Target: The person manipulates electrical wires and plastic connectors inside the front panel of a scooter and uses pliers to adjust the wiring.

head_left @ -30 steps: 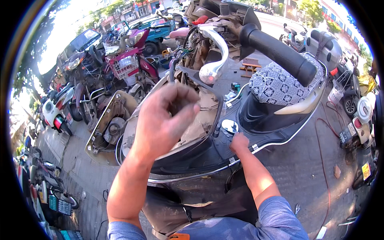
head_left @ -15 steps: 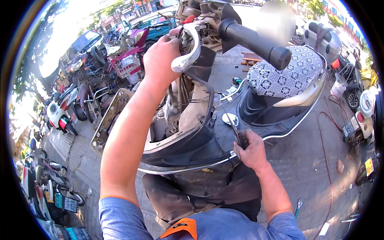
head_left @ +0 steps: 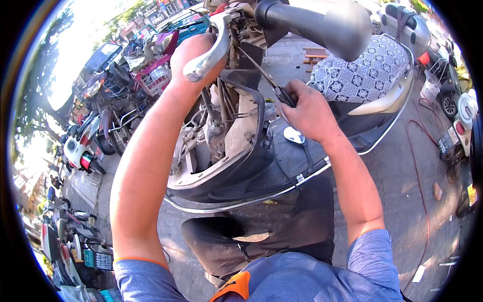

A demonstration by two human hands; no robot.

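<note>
My left hand (head_left: 193, 55) is at the scooter's handlebar, behind the pale, worn brake lever (head_left: 209, 53). Its knuckles look curled, but the fingertips and whatever they hold are hidden. In my closed right hand (head_left: 312, 113) is a long thin metal tool (head_left: 259, 69) with a dark handle; its exact kind does not show. The tool's slender tip points up and left, close to the parts beneath the handlebar. Exposed cables and brackets (head_left: 216, 123) fill the open front of the black scooter (head_left: 226, 189). A black handlebar grip (head_left: 294, 20) sticks out to the right.
A round mirror (head_left: 293, 135) lies on the scooter's footboard. The seat (head_left: 357, 75) has a patterned cover. Parked motorbikes (head_left: 80, 151) crowd the left, with a pink basket (head_left: 153, 78) among them. On the right pavement lie a red hose (head_left: 422, 201) and a brick piece (head_left: 437, 191).
My right hand has risen from beside the footboard toward the handlebar, carrying the metal tool. The handlebar and brake lever appear farther left and higher, and my left hand stays by them.
</note>
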